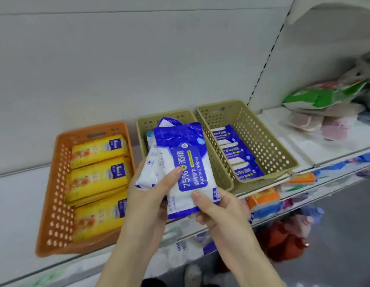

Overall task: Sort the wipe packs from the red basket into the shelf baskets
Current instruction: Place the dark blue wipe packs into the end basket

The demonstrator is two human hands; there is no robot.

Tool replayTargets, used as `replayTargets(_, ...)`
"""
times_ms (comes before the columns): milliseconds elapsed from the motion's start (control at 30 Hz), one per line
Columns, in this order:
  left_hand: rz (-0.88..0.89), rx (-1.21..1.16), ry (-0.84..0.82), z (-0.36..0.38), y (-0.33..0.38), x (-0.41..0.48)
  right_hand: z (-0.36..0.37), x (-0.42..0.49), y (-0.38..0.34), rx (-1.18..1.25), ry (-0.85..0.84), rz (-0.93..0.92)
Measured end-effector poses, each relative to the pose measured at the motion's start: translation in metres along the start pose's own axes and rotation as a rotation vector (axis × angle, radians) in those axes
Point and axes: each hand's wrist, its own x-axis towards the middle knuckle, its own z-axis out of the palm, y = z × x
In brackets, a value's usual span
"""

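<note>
The fanned blue-and-white plastic alcohol wipe packs (pixel 181 162) are blocking most of the middle beige perforated plastic basket (pixel 143 126), so its contents aren't showing. How many packs are overlapping there is honestly hard to count. The left hand (pixel 149 195) is hiding its fingers behind them. The green, pink and white soft package heap (pixel 325 108) is blurring off the right edge, and the red shape (pixel 283 239) below the shelf (pixel 329 148) is smearing past recognition.

A blue-and-white alcohol wipe pack (pixel 186 168) stands upright in front of the middle beige basket (pixel 146 123), gripped by the left hand (pixel 146 195) and right hand (pixel 217 206), with what looks like a second white pack (pixel 150 170) behind it. The orange basket (pixel 55 183) holds yellow packs (pixel 97 179). The right beige basket (pixel 263 137) holds blue packs (pixel 236 152).
</note>
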Motion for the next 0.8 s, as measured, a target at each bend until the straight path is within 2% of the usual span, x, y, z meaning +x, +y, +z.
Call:
replayTargets(133, 0.008, 0.091, 0.048, 0.015, -0.015, 0.006, -0.021, 0.011, 0.0, 0.045, -0.063, 0.086)
replayTargets(233, -0.013, 0.162, 0.03, 0.016, -0.013, 0.02, -0.044, 0.023, -0.02, -0.215, -0.127, 0.09)
replayTargets(300, -0.049, 0.221, -0.034, 0.018, -0.006, 0.032, -0.061, 0.037, -0.039, -0.332, -0.08, 0.033)
replayTargets(367, -0.086, 0.308, -0.157, 0.025, -0.003, 0.042, -0.069, 0.046, -0.054, -0.337, -0.033, 0.031)
replayTargets(433, -0.102, 0.336, -0.22, 0.036, -0.004, 0.048, -0.069, 0.051, -0.06, -0.301, -0.007, 0.066)
replayTargets(500, -0.082, 0.31, -0.209, 0.045, -0.007, 0.056, -0.07, 0.054, -0.063, -0.232, 0.037, 0.092)
replayTargets(667, -0.001, 0.176, -0.032, 0.037, -0.005, 0.084, -0.1, 0.088, -0.082, 0.021, 0.322, 0.092)
replayTargets(800, 0.014, 0.166, 0.049, 0.021, 0.002, 0.1, -0.121, 0.145, -0.081, 0.143, 0.477, 0.218)
